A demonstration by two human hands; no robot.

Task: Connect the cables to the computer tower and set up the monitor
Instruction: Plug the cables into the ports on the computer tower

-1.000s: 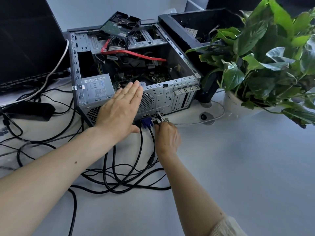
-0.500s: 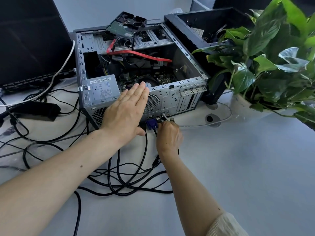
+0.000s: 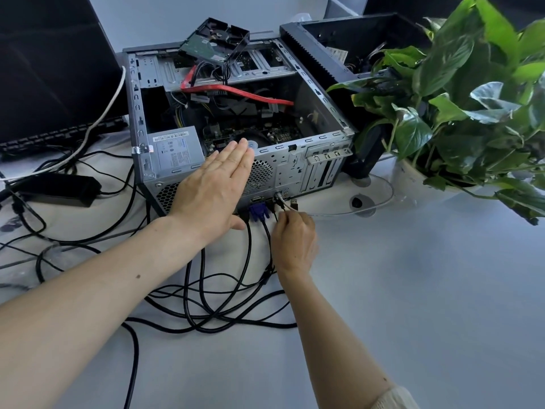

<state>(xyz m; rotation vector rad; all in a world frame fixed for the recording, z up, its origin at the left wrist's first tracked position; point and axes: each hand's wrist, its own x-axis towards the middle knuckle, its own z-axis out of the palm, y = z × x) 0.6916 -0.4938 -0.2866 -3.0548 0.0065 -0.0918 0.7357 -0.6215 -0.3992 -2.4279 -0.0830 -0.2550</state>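
Here both hands point(image 3: 215, 187) crowd the computer tower point(image 3: 295, 166) rear edge.

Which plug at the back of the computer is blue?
The blue plug between the left hand and right hand; the plugs beside it are black or silvery.

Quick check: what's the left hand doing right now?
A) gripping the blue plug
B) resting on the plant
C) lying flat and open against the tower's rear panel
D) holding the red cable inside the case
C: the left hand lies open, fingers straight, on the tower rear panel, above the blue plug.
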